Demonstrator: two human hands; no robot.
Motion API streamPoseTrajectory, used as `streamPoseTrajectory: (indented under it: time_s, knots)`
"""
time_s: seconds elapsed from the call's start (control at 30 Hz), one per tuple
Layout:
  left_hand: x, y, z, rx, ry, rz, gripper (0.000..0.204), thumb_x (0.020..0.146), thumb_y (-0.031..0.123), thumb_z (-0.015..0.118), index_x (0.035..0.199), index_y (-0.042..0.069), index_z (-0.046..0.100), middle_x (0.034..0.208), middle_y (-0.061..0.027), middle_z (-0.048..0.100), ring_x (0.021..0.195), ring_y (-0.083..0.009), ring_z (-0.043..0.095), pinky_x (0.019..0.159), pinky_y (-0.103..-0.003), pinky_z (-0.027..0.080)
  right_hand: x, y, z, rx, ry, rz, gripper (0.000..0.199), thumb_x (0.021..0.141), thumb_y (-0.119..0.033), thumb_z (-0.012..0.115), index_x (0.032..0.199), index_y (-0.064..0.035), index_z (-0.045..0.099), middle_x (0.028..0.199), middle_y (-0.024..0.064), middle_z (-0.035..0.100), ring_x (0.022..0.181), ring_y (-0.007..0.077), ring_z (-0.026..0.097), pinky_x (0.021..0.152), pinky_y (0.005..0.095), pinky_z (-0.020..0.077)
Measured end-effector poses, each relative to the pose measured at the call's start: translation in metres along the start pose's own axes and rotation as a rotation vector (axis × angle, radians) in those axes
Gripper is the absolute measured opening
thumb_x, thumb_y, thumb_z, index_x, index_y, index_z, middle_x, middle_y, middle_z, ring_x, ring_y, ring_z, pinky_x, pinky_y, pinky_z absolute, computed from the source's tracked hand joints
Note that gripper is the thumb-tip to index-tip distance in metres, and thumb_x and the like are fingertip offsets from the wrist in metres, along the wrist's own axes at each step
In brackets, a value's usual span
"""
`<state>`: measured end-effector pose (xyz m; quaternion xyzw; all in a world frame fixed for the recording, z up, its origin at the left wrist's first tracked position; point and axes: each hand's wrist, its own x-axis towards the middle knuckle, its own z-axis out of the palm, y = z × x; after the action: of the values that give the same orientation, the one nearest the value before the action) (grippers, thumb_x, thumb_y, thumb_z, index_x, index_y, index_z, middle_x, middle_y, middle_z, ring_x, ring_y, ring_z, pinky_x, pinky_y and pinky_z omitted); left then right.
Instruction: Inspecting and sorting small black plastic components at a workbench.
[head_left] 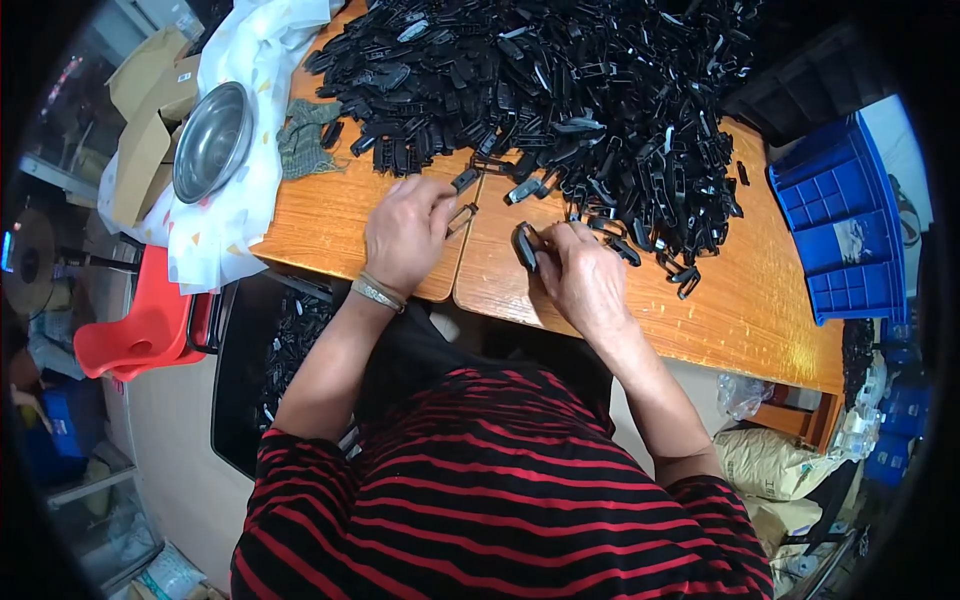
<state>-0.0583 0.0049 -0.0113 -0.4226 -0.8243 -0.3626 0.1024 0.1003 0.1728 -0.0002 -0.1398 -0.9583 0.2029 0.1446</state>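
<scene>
My left hand (405,232), with a band at its wrist, is closed by the table's front edge. Its thumb and fingers pinch a thin black plastic frame (461,220). To the right, my right hand (588,280) grips the end of an oblong black plastic piece (525,248) just above the wood; its fingertips are partly hidden. Between and beyond the hands lie a few loose black pieces, among them a small oblong part (523,191). A large heap of similar black plastic parts (520,90) spreads over the far side, reaching close to both hands.
The wooden table (740,290) has a seam between my hands. A metal bowl (213,143) sits on white sheeting at left, near a grey-green cloth (308,140). A blue crate (840,220) stands at right. A red chair (150,325) is at lower left.
</scene>
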Motion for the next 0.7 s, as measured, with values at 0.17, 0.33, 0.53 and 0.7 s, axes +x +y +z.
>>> streamPoseTrajectory:
  time_s: [0.17, 0.33, 0.53, 0.7]
  knots:
    - [0.020, -0.009, 0.013, 0.079, 0.079, -0.037, 0.017, 0.081, 0.014, 0.073, 0.091, 0.003, 0.067, 0.090, -0.0127, 0.063, 0.085, -0.0316, 0.062, 0.073, -0.040, 0.050, 0.002, -0.003, -0.006, -0.086, -0.042, 0.016, 0.019, 0.079, -0.010, 0.071, 0.096, -0.0053, 0.064, 0.092, 0.0137, 0.063, 0.078, 0.0345, 0.066, 0.066, 0.0431, 0.0531]
    - [0.033, -0.011, 0.018, 0.174, -0.036, -0.024, 0.020, 0.079, 0.015, 0.074, 0.091, 0.002, 0.065, 0.090, -0.0131, 0.063, 0.087, -0.0327, 0.062, 0.073, -0.040, 0.050, 0.008, -0.001, 0.003, -0.062, -0.046, 0.011, 0.022, 0.078, -0.013, 0.073, 0.097, -0.0040, 0.064, 0.094, 0.0156, 0.061, 0.078, 0.0366, 0.065, 0.066, 0.0430, 0.0532]
    - [0.026, -0.007, 0.005, 0.029, 0.032, -0.169, 0.019, 0.080, 0.010, 0.072, 0.092, 0.002, 0.061, 0.084, -0.0119, 0.062, 0.079, -0.0268, 0.063, 0.068, -0.036, 0.051, 0.005, 0.010, -0.003, 0.029, 0.088, 0.049, 0.023, 0.077, -0.008, 0.072, 0.093, 0.0014, 0.058, 0.090, 0.0188, 0.060, 0.075, 0.0376, 0.064, 0.065, 0.0429, 0.0524]
    - [0.010, -0.001, 0.011, -0.626, 0.018, -0.455, 0.027, 0.084, -0.001, 0.069, 0.107, 0.002, 0.055, 0.087, -0.0014, 0.058, 0.071, -0.0042, 0.055, 0.061, -0.019, 0.044, 0.011, -0.002, -0.005, 0.142, 0.148, 0.018, 0.020, 0.080, -0.006, 0.072, 0.092, 0.0015, 0.057, 0.088, 0.0165, 0.062, 0.068, 0.0290, 0.065, 0.062, 0.0373, 0.0516]
